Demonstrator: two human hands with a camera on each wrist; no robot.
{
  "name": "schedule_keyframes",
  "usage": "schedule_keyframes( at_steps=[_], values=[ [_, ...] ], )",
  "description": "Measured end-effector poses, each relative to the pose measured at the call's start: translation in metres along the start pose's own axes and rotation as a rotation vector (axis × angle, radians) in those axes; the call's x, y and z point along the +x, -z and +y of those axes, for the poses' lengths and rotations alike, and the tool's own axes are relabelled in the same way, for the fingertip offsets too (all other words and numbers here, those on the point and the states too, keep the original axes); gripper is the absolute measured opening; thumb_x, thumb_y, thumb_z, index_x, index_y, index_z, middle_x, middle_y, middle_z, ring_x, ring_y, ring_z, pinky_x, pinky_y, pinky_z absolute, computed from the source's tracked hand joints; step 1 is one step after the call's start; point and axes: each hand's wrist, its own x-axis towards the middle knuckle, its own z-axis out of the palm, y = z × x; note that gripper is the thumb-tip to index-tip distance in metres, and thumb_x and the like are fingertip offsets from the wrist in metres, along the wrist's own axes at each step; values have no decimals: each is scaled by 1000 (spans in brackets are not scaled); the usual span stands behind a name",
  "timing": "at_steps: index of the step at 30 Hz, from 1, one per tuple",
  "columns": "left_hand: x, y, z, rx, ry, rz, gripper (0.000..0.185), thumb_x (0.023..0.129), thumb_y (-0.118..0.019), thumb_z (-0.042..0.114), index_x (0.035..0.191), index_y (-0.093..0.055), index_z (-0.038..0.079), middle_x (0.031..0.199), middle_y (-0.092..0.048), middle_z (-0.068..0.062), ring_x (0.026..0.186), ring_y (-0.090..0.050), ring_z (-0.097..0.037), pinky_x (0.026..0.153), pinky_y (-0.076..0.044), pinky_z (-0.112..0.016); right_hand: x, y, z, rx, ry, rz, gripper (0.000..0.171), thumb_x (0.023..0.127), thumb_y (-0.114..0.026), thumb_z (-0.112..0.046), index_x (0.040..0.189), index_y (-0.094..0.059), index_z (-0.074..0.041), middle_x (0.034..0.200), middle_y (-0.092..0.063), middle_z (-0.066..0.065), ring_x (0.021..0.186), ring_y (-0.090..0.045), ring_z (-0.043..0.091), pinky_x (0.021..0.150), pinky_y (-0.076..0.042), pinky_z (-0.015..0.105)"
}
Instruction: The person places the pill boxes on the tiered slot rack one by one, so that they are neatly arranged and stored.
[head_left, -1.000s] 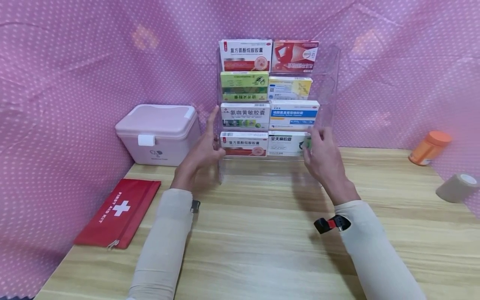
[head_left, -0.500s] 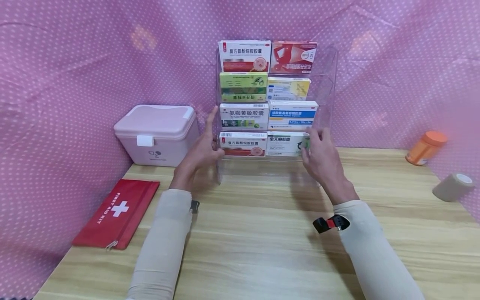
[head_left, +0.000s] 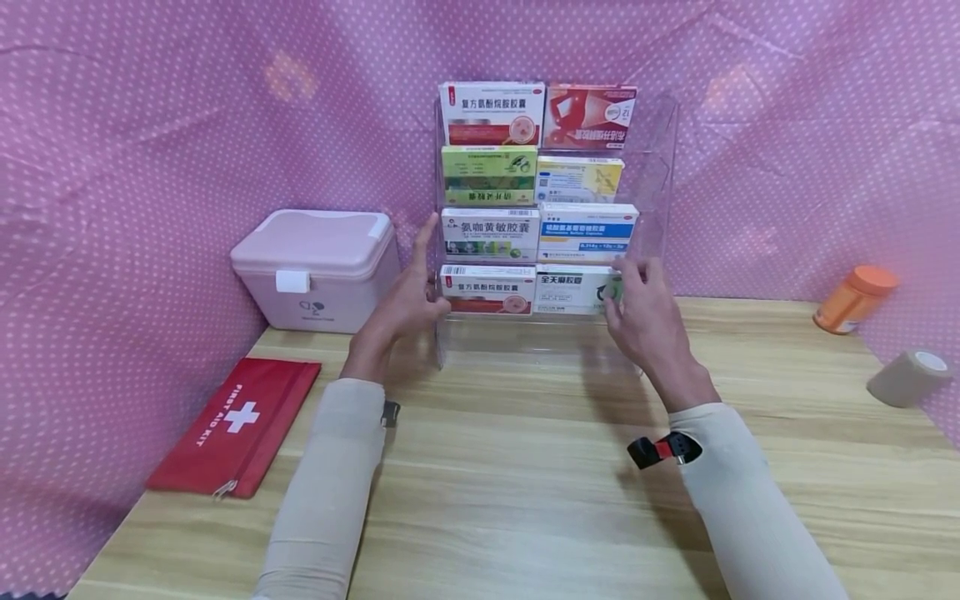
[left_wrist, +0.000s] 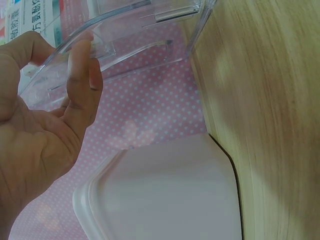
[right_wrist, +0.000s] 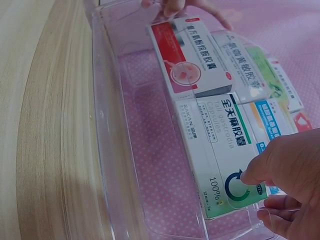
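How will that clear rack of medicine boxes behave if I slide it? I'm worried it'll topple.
The clear rack looks tall over a narrow base, loaded to the top tier, so probably tip-prone. Rigid smooth plastic likely slides easily on the table. The left hand and right hand steady its sides.

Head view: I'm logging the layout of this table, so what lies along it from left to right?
Red first aid pouch → pink storage box → left hand → clear tiered rack of medicine boxes → orange bottle → bandage roll.
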Motion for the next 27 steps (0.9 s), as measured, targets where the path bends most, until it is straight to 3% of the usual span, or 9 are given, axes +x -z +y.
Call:
schedule_keyframes(
  at_steps=[20, 27],
  values=[
    [0, -1, -2, 13, -24, -4, 138, 88, -70, -8, 154, 19, 74, 176, -28, -24, 78, -54, -24, 69, -54, -34, 0, 4, 1, 7, -33, -41, 49, 100, -65, -3, 147, -54, 5, 138, -49, 30, 114, -60, 45, 99, -57, 61],
    [-2, 1, -6, 10, -49, -12, 136, 88, -69, -9, 159, 17, 68, 162, -46, -28, 85, -59, -29, 72, -57, -38, 1, 15, -2, 30, -85, -97, 55, 102, -64, -8, 154, -49, -1, 144, -49, 30, 122, -55, 45, 103, -53, 64]
  ],
)
